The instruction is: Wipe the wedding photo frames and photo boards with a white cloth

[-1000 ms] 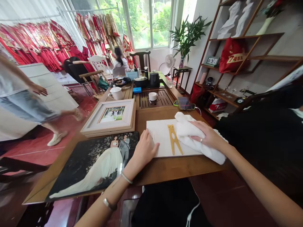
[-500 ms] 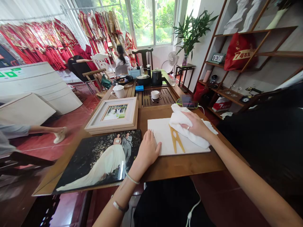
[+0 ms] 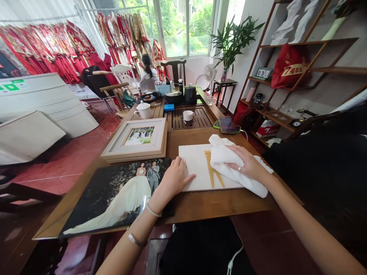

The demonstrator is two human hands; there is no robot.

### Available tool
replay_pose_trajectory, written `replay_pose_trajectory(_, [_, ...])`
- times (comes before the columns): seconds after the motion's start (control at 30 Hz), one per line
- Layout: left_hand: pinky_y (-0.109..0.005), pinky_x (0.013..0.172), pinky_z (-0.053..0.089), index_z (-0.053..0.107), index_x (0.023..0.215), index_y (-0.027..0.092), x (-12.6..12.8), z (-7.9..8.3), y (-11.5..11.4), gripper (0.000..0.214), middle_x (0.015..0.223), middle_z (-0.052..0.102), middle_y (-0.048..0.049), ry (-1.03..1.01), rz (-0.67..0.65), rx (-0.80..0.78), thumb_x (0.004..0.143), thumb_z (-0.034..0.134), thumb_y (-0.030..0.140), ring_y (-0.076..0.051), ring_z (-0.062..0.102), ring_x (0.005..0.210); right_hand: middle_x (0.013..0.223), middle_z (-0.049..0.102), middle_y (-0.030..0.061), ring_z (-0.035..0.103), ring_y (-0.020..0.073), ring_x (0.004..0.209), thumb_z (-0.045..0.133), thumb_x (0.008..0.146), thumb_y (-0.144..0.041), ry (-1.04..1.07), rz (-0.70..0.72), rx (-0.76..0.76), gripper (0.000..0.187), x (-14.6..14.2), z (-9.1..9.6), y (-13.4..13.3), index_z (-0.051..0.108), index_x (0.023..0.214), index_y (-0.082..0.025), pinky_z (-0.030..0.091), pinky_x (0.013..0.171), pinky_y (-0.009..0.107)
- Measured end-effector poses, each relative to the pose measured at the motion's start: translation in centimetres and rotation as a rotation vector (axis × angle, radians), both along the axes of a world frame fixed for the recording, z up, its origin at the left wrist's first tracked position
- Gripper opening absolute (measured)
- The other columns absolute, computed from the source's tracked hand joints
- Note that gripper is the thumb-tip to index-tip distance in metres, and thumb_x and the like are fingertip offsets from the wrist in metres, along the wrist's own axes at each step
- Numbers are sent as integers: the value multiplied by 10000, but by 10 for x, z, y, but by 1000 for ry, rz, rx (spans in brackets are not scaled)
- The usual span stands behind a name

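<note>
Across the white panel, the right hand, curled over a towel, has slid nearer, suggesting continued wiping, while the left hand rests loosely open, grasping nothing.

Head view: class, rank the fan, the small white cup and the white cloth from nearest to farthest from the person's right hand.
1. White cloth: under the right hand, touching it.
2. Small white cup: on the slatted tray, ahead and left.
3. Fan: far back, near the window.
</note>
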State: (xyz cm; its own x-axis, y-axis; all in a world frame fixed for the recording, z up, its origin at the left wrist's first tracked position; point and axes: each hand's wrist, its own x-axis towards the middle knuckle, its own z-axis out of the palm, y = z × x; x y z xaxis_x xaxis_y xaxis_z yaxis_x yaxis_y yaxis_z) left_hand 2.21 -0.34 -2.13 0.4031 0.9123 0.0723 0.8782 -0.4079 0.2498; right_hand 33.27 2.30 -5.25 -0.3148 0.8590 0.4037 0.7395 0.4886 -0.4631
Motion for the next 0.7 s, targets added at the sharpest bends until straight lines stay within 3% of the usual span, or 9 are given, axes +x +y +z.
replay_pose_trajectory(0.2, [-479,1004,476,555,1063,125,-6,-1,8,398,1203,565,-196,-26,-55,5,875,610,472,-329,566,1160,1364,571,106,515,358,1256,599,860,-403,-23,-61,-2,556,-8,4,26,483,1391,-283,409,1054,576])
replay_pose_trajectory(0.33, [-498,1089,415,552,1116,110,-7,-5,7,444,1356,520,-241,-52,-36,6,872,616,475,-360,485,1313,1331,595,103,521,368,1246,595,862,-412,-78,-57,-2,569,-20,9,31,478,1406,-292,419,1036,587])
replay_pose_trajectory(0.5, [-505,1148,352,479,1285,94,-6,-14,1,531,1471,448,-257,-97,-4,6,905,562,455,-351,392,1416,1338,585,120,532,356,1242,582,879,-429,-128,68,21,600,-25,12,2,442,1443,-281,427,1036,566])
replay_pose_trajectory(0.7, [-517,1160,318,350,1421,20,2,-18,-6,609,1525,353,-291,-83,44,-2,953,436,399,-371,315,1452,1413,546,96,498,373,1302,599,867,-468,-157,97,-22,616,1,7,-38,435,1446,-339,437,1039,565])
